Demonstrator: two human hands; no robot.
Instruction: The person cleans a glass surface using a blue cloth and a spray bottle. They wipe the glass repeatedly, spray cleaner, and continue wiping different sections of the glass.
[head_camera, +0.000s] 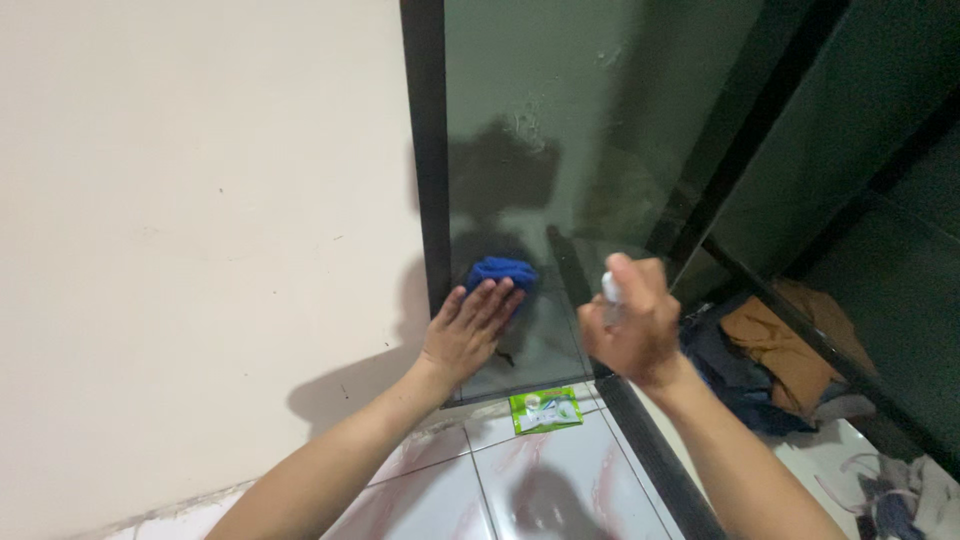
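A cream plaster wall (190, 200) fills the left half of the view and meets a dark-framed glass panel (560, 130) that rises from the floor; soap smears show on the upper part of the glass. To the right of the panel, behind further dark frame bars, lies a heap of clothing (775, 350) in brown and dark blue, with more crumpled fabric near the lower right corner. The floor (540, 490) is laid with white tiles veined in pink. The left hand (470, 328) lies flat with fingers spread, palm toward the glass, pressing a blue cloth (503, 272) against the lower left part of the panel, just beside the frame; its grip is an open, flat press, not a closed fist, and the cloth shows above the fingertips. The right hand (632, 318) is raised in front of the glass, near the left hand but apart from it, with its grip closed around a small spray bottle (610, 290), of which only the white top shows between the fingers. A green sachet (545, 410) lies flat on the floor at the foot of the panel, between the two forearms and touching neither.
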